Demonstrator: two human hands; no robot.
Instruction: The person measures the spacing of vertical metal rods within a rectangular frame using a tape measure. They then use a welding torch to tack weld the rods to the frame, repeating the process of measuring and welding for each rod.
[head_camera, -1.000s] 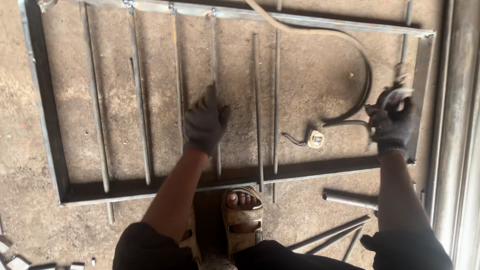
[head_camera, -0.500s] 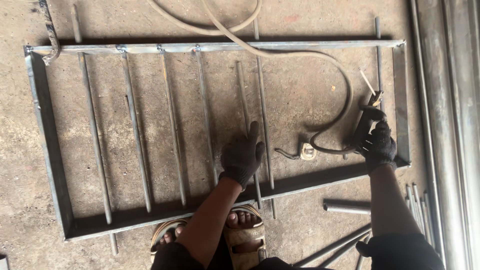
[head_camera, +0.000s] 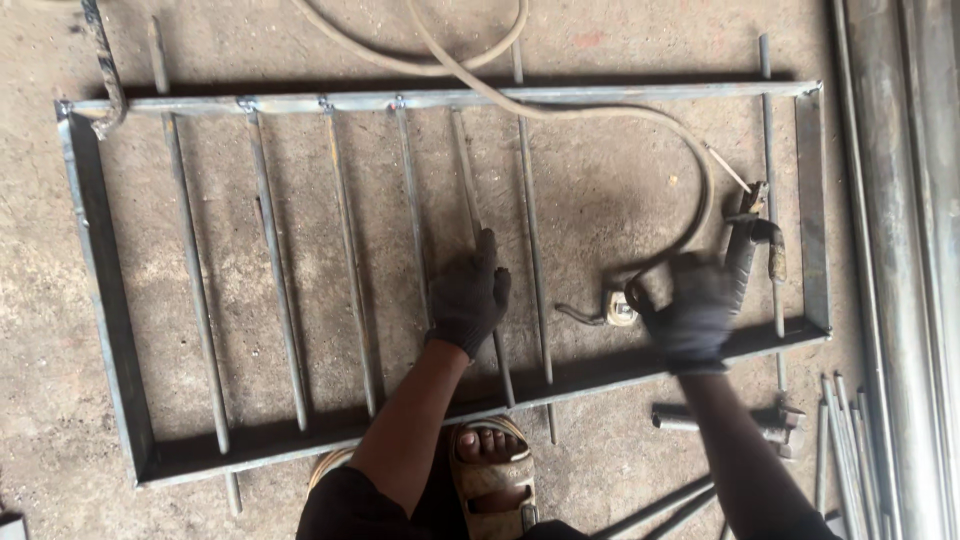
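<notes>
1 head camera looks straight down, near the metal frame (head_camera: 100, 300).

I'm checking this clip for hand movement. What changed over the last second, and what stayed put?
The left hand moved from the fourth rod to the next loose rod on its right and now rests on it. The right hand came away from the frame's right side toward the cable end, beside the electrode holder. The steel frame, its other rods, the cable and the sandalled foot stayed as they were.

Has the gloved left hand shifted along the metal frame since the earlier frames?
Yes. The left hand moved rightward across the rectangular steel frame: it earlier pressed a fourth thin rod, now it rests on the fifth thin steel rod, nearer the right hand.
</notes>
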